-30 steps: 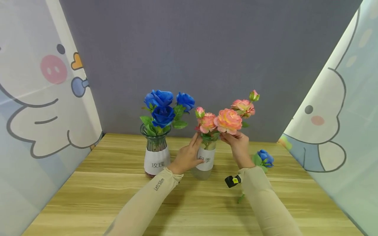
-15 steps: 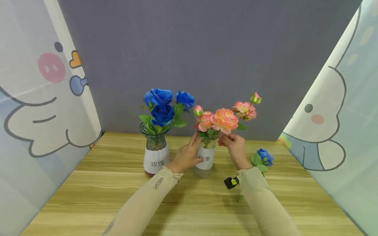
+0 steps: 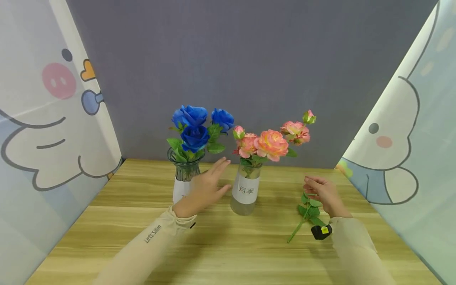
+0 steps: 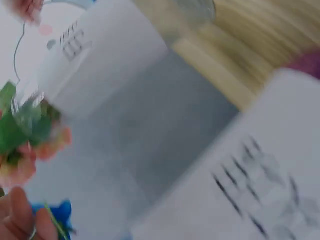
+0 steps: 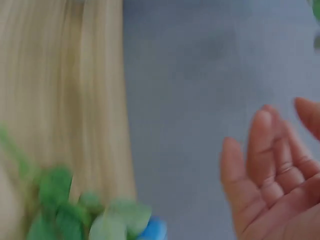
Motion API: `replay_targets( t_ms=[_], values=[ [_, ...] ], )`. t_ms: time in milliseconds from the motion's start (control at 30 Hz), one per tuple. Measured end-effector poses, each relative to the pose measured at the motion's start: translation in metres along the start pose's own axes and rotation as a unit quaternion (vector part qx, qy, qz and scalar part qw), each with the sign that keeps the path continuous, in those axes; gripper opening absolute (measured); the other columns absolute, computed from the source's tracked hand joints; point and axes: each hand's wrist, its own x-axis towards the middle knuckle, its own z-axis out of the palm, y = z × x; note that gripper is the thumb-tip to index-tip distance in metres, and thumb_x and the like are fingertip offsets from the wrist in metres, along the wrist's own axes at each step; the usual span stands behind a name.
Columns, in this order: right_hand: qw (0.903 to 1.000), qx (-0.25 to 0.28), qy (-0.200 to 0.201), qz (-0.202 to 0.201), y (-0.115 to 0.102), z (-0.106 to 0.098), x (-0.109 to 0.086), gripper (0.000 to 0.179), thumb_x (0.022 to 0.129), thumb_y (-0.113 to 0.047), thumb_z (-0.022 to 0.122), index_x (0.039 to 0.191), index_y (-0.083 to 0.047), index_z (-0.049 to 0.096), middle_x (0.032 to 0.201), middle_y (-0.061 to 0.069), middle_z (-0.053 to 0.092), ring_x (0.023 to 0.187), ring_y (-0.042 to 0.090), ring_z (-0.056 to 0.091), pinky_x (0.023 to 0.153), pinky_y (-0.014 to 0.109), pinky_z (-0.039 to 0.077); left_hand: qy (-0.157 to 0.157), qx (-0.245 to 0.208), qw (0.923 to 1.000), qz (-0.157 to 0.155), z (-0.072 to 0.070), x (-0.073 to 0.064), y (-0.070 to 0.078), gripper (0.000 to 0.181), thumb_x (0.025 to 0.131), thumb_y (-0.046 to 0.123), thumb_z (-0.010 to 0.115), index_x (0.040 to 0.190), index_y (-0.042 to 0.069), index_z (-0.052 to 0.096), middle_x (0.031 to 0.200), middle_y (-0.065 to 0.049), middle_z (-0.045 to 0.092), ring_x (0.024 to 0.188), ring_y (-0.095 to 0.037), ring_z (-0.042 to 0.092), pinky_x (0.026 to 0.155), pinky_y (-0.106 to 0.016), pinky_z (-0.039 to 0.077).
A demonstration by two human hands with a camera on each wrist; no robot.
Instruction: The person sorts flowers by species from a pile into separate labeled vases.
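Observation:
My left hand (image 3: 203,188) is off the glass vase (image 3: 246,194) of pink-orange flowers (image 3: 270,144) and hovers in front of the neighbouring vase (image 3: 187,172) of blue roses (image 3: 195,138). Its fingers are spread and hold nothing. Over at the right, my right hand (image 3: 324,194) is above a loose blue rose lying on the table, whose leafy stem (image 3: 303,221) shows. In the head view that hand hides the blossom; a bit of the blue rose (image 5: 154,229) appears in the right wrist view. There the right fingers (image 5: 260,150) are slightly bent, with nothing between them.
Both vases stand upright on the wooden table (image 3: 221,253) and wear white paper labels with characters. A grey panel (image 3: 249,59) rises behind the table. Cartoon-printed curtains (image 3: 32,130) flank it on both sides.
The right hand has let go of the pink-orange flowers and moved right and down to the loose rose. My left hand has released the vase and drawn back left. The flowers stay in the vase.

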Motion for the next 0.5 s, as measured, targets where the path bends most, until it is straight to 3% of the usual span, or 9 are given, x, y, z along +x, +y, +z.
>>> replay_targets(
  t_ms=[100,167,233,300,400,500],
  values=[
    [0.9985,-0.026,-0.002,0.049,0.008,-0.022,-0.006,0.008,0.098,-0.029,0.057,0.095,-0.026,0.063,0.08,-0.011,0.063,0.074,0.004,0.062,0.07,0.026,0.054,0.08,0.04,0.9952,0.038,-0.011,-0.009,-0.013,0.065,0.068,0.02,0.087,0.124,0.002,0.059,0.123,-0.017,0.062,0.036,-0.005,0.027,0.035,-0.018,0.026],
    [0.9969,-0.026,-0.003,0.074,0.012,-0.034,-0.01,0.012,0.098,-0.029,0.056,0.101,-0.019,0.062,0.082,-0.01,0.063,0.075,0.005,0.063,0.071,0.028,0.055,0.13,0.044,0.9884,0.066,-0.016,-0.015,-0.023,0.059,0.067,0.017,0.087,0.118,0.001,0.062,0.115,-0.019,0.065,0.036,-0.008,0.031,0.034,-0.021,0.028],
    [0.9957,-0.024,-0.008,0.089,0.016,-0.042,-0.015,0.018,0.098,-0.029,0.056,0.107,-0.014,0.061,0.084,-0.009,0.064,0.076,0.006,0.064,0.072,0.03,0.055,0.166,0.034,0.9817,0.088,-0.019,-0.022,-0.031,0.046,0.076,0.019,0.081,0.113,0.0,0.064,0.111,-0.02,0.066,0.037,-0.011,0.04,0.034,-0.023,0.032],
    [0.9946,-0.019,-0.012,0.101,0.019,-0.05,-0.018,0.022,0.098,-0.029,0.056,0.111,-0.012,0.059,0.086,-0.007,0.065,0.077,0.007,0.065,0.072,0.03,0.055,0.193,0.022,0.9753,0.105,-0.023,-0.028,-0.039,0.035,0.086,0.023,0.073,0.109,-0.002,0.067,0.108,-0.021,0.067,0.04,-0.015,0.049,0.034,-0.025,0.034],
    [0.9923,-0.027,-0.021,0.119,0.024,-0.059,-0.023,0.04,0.099,-0.029,0.054,0.125,0.002,0.052,0.087,-0.008,0.065,0.078,0.006,0.064,0.073,0.03,0.055,0.213,0.017,0.971,0.108,-0.029,-0.035,-0.047,0.04,0.097,0.034,0.057,0.107,-0.003,0.069,0.107,-0.021,0.068,0.042,-0.019,0.054,0.034,-0.024,0.031],
    [0.9891,-0.036,-0.03,0.14,0.029,-0.067,-0.026,0.06,0.1,-0.029,0.052,0.137,0.016,0.035,0.087,-0.008,0.065,0.079,0.006,0.065,0.073,0.031,0.055,0.234,0.022,0.9668,0.099,-0.034,-0.044,-0.057,0.043,0.097,0.038,0.057,0.104,-0.003,0.071,0.105,-0.022,0.069,0.037,-0.019,0.048,0.033,-0.024,0.027]
  ],
)
